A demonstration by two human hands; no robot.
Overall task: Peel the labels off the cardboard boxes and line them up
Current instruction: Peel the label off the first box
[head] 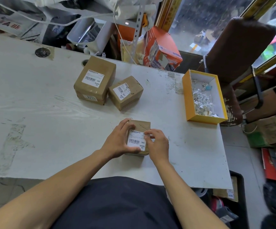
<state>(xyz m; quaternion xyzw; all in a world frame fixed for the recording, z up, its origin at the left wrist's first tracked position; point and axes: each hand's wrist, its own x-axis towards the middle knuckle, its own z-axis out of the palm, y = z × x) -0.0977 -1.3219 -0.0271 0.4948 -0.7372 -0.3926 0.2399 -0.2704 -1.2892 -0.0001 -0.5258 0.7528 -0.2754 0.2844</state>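
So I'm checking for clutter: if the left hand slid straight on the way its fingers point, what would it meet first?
Probably the smaller labelled box beyond the box it holds; depth is uncertain. Left hand.

Three brown cardboard boxes (pixel 139 129) (pixel 95 80) (pixel 125 92) on white table, each still white-labelled (pixel 136 141); nearest one hand-held.

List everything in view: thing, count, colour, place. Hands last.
cardboard boxes: three, brown, each with a white label; large one and smaller one mid-table, third held near the front edge
yellow box: one, white inside, table's right edge, holding torn paper scraps
table: one, white, scuffed
orange carton: one, behind the table
chair: one, brown, right of the table
left hand: grips the near box
right hand: fingertips at the label's upper right corner
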